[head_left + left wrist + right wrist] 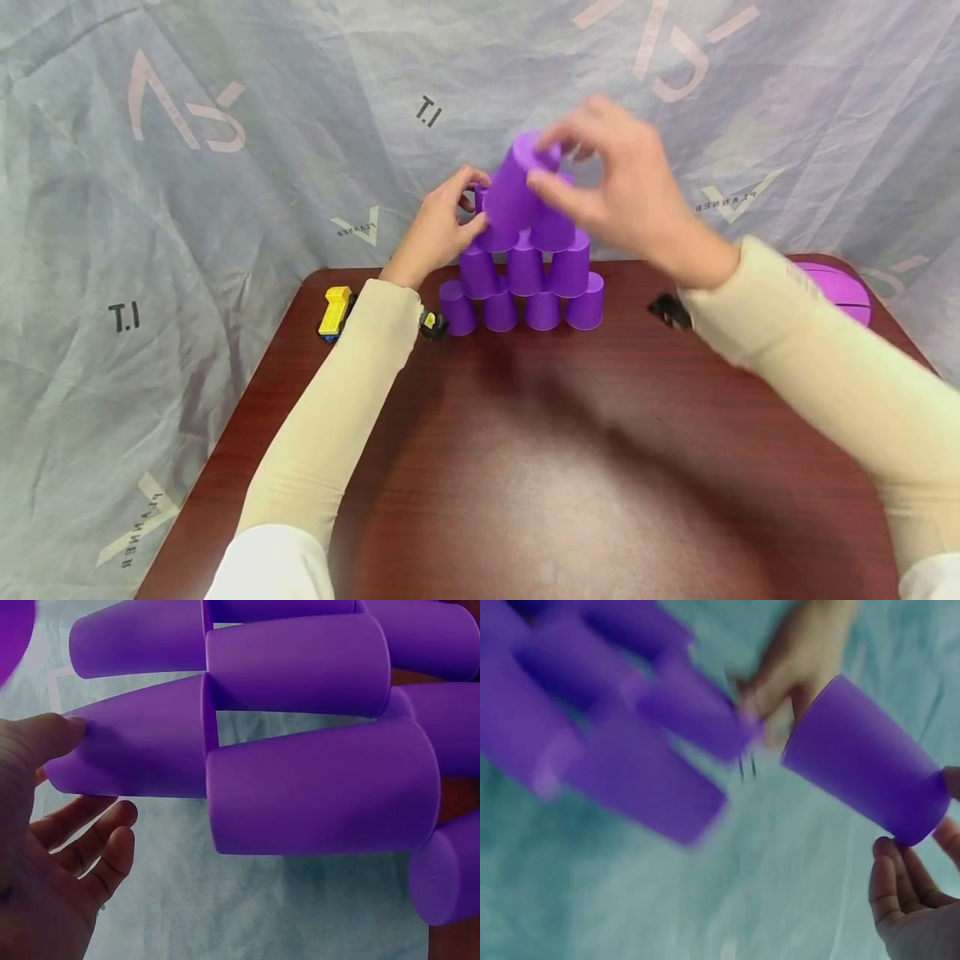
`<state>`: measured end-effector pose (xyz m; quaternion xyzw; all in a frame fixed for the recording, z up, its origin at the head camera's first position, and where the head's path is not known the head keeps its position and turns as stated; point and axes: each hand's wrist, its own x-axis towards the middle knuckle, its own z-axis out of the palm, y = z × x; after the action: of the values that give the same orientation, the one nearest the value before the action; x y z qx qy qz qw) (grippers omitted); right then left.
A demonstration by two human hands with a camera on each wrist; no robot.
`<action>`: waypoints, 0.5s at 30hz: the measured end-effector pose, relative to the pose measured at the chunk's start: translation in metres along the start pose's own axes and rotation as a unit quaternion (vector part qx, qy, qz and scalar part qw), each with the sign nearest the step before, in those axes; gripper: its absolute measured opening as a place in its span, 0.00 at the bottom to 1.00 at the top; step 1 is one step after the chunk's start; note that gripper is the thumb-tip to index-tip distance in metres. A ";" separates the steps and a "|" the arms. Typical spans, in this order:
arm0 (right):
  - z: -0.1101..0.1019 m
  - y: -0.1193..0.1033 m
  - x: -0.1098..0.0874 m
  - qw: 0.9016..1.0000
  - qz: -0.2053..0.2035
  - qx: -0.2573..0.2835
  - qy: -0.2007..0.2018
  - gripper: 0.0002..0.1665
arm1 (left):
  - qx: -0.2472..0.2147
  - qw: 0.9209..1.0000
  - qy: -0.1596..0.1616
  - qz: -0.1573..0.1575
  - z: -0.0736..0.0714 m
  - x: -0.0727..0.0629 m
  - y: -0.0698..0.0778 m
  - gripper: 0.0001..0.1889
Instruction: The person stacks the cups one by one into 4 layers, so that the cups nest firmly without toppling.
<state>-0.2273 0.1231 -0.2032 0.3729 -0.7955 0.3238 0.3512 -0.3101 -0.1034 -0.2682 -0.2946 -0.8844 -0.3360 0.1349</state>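
Note:
Upside-down purple cups (542, 310) stand stacked as a pyramid at the back of the table. My left hand (446, 221) pinches the left cup (142, 742) of the third row, thumb on one side near its base and fingers on the other. In the left wrist view that cup's rim meets the cups below. My right hand (622, 179) grips a loose purple cup (866, 765) by its narrow closed end, its mouth tilted down to the left. It hangs in front of the upper rows and hides part of them in the head view.
A yellow toy truck (335, 312) sits at the table's back left, behind the left sleeve. At the back right is a purple ball-like object (836, 292), partly covered by the right sleeve. A grey printed cloth (285, 125) hangs behind the brown table (555, 467).

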 end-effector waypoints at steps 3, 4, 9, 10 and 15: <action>-0.006 0.014 0.032 0.996 0.084 -0.035 -0.019 0.14 | -0.001 1.000 -0.003 0.003 0.002 0.000 -0.001 0.17; -0.006 0.018 0.039 0.993 0.107 -0.044 -0.034 0.15 | 0.000 1.000 -0.004 0.005 0.002 0.000 -0.002 0.17; 0.002 0.034 0.055 0.979 0.169 -0.065 -0.096 0.19 | 0.003 1.000 -0.005 0.013 0.005 0.000 -0.001 0.18; 0.003 0.036 0.057 0.977 0.173 -0.066 -0.103 0.19 | 0.003 1.000 -0.005 0.014 0.006 0.001 -0.001 0.18; 0.005 0.042 0.059 0.974 0.174 -0.065 -0.129 0.20 | -0.002 1.000 -0.005 0.017 0.007 -0.001 -0.001 0.18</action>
<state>-0.2908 0.1195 -0.1692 0.2436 -0.9059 0.2772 0.2076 -0.3104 -0.0999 -0.2743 -0.3115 -0.8793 -0.3340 0.1352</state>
